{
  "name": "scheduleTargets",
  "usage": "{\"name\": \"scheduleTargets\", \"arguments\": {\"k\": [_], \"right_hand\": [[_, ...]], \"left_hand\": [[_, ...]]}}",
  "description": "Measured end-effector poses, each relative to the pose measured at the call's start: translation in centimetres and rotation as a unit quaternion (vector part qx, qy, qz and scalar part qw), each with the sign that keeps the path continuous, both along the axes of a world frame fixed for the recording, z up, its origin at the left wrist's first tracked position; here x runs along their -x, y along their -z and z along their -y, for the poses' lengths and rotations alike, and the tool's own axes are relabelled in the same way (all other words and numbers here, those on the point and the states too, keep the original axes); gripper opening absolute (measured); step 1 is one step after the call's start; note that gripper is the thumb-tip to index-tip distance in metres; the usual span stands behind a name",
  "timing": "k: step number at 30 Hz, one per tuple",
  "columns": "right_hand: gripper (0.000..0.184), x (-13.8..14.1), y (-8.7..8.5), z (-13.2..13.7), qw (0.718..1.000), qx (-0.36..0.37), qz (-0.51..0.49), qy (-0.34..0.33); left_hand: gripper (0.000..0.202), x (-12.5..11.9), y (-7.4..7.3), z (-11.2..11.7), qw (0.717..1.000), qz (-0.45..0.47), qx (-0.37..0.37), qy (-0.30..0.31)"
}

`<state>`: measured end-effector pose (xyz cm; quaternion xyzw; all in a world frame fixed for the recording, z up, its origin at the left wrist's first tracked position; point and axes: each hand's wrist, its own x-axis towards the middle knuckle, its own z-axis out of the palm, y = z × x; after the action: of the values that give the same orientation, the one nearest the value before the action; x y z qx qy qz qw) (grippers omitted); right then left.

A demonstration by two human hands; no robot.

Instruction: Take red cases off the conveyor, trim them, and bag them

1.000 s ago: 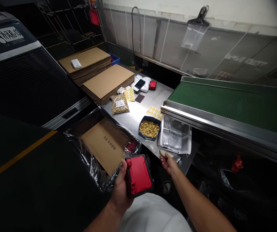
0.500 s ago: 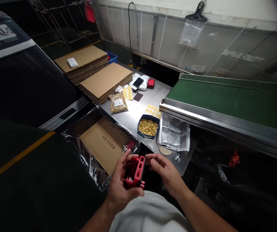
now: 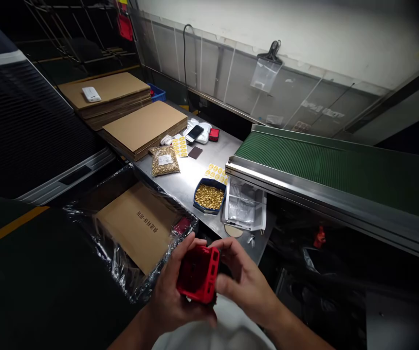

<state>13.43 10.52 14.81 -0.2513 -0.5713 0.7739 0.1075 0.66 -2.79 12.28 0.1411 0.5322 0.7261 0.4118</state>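
A red plastic housing [image 3: 197, 273] with slots along one side sits between both my hands, low in the middle of the head view. My left hand [image 3: 171, 296] cups it from below and the left. My right hand [image 3: 241, 282] grips its right side, fingers curled over the top edge. Just beyond them is the near corner of a steel table [image 3: 194, 177] with a blue tray of small gold parts [image 3: 209, 196] and a stack of clear plastic bags [image 3: 244, 209].
A plastic-lined box with a cardboard sheet [image 3: 139, 226] stands to the left of my hands. Flat cardboard stacks [image 3: 143, 127], a bag of gold parts [image 3: 164, 161], yellow sticker sheets [image 3: 215, 172] and a phone [image 3: 195, 132] lie on the table. A green conveyor belt [image 3: 333, 160] runs at the right.
My right hand came back from the table edge and took hold of the red housing. The housing was turned on edge, then held in both hands. The view shifted right and up.
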Motion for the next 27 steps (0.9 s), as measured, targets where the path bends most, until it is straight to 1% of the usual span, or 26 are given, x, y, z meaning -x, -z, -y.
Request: {"name": "scheduleTargets", "arguments": {"k": [2,3,4,7,8,11,13,14,15,16,17,18,19,20,21,23,25,27], "right_hand": [[0.066,-0.4,-0.6,-0.1,0.998,-0.057,-0.013,-0.024],[0.067,-0.5,-0.8,-0.2,0.997,-0.069,-0.020,-0.029],[0.060,-0.6,-1.0,-0.3,0.997,-0.067,-0.027,-0.029],[0.028,-0.5,-1.2,-0.6,0.999,-0.028,-0.038,-0.007],[0.025,-0.4,-1.2,-0.6,0.999,-0.023,-0.038,0.004],[0.033,-0.4,-1.1,-0.7,0.998,-0.034,-0.048,0.035],[0.035,-0.6,-1.1,-0.6,0.997,-0.035,-0.061,0.044],[0.036,-0.8,-1.1,-0.5,0.996,-0.038,-0.066,0.042],[0.036,-1.0,-1.1,-0.4,0.996,-0.044,-0.070,0.032],[0.041,-1.2,-1.1,-0.3,0.996,-0.056,-0.072,0.010],[0.057,-1.5,-1.1,-0.1,0.994,-0.075,-0.071,-0.020],[0.077,-1.8,-1.0,0.2,0.991,-0.102,-0.067,-0.051],[0.094,-2.0,-0.9,0.4,0.986,-0.137,-0.059,-0.075],[0.102,-2.3,-0.7,0.7,0.980,-0.173,-0.046,-0.085],[0.104,-2.5,-0.4,1.0,0.975,-0.206,-0.029,-0.081],[0.100,-2.8,0.0,1.5,0.968,-0.245,0.005,-0.044],[0.101,-3.0,0.2,1.8,0.968,-0.250,0.024,-0.012],[0.104,-3.1,0.2,2.0,0.968,-0.249,0.025,0.004]], "left_hand": [[0.125,-0.1,0.5,0.6,0.988,-0.151,-0.012,0.038],[0.129,-0.2,0.7,0.9,0.980,-0.194,-0.016,0.044],[0.132,-0.4,0.8,1.1,0.977,-0.210,-0.020,0.041],[0.132,-0.8,0.6,1.5,0.967,-0.253,-0.029,0.033],[0.130,-0.8,0.5,1.5,0.960,-0.276,-0.036,0.035],[0.125,-1.0,-0.1,1.4,0.937,-0.339,-0.077,0.041],[0.122,-1.2,-0.4,1.3,0.932,-0.348,-0.095,0.039],[0.118,-1.4,-0.6,1.2,0.938,-0.333,-0.091,0.034],[0.114,-1.5,-0.7,1.2,0.950,-0.300,-0.082,0.029],[0.110,-1.7,-0.9,1.2,0.965,-0.251,-0.075,0.021],[0.106,-1.8,-1.1,1.1,0.978,-0.193,-0.072,0.012],[0.103,-1.9,-1.4,1.1,0.988,-0.136,-0.076,0.006],[0.100,-1.9,-1.6,1.0,0.993,-0.088,-0.083,0.005],[0.097,-1.9,-1.7,1.0,0.995,-0.050,-0.091,0.013],[0.096,-1.7,-1.9,1.0,0.995,-0.020,-0.100,0.026],[0.090,-1.4,-1.9,0.9,0.992,0.037,-0.115,0.049],[0.076,-1.1,-1.8,0.9,0.986,0.095,-0.125,0.054],[0.058,-0.9,-1.6,0.7,0.981,0.136,-0.131,0.052]]}}
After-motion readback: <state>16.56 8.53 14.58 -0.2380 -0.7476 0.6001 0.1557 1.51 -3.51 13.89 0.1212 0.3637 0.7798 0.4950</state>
